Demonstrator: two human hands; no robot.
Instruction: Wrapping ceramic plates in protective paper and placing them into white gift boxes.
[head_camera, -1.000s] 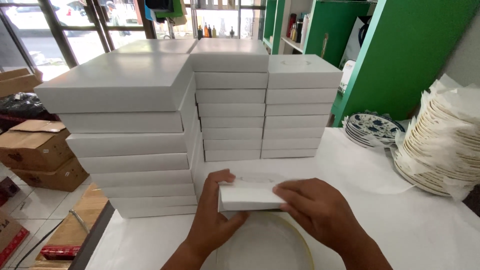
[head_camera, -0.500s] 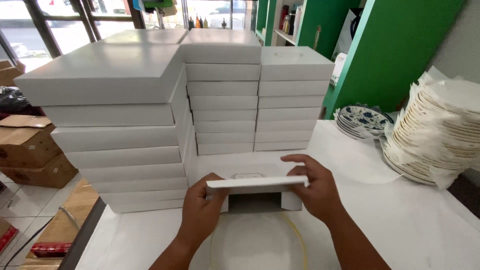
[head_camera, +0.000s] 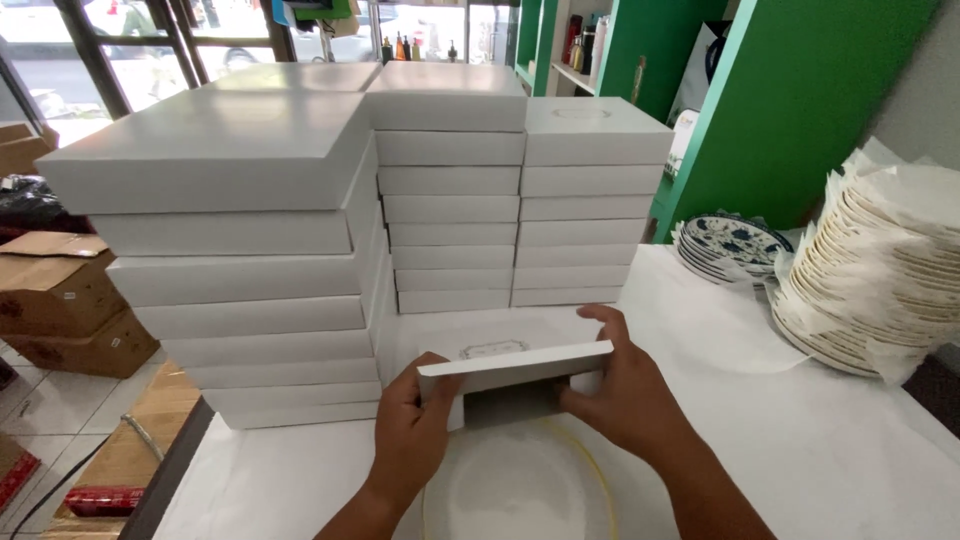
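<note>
Both hands grip a white lid (head_camera: 515, 367), left hand (head_camera: 415, 425) at its left end, right hand (head_camera: 625, 395) at its right, fingers closed on the edges. It hovers over a plate (head_camera: 515, 490) at the table's (head_camera: 800, 450) near edge, before stacked boxes (head_camera: 450, 190).

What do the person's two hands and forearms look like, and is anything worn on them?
Both the left hand and the right hand are bare: no gloves, rings or watch visible. The forearms show no sleeves as far as the bottom edge of the picture.
</note>
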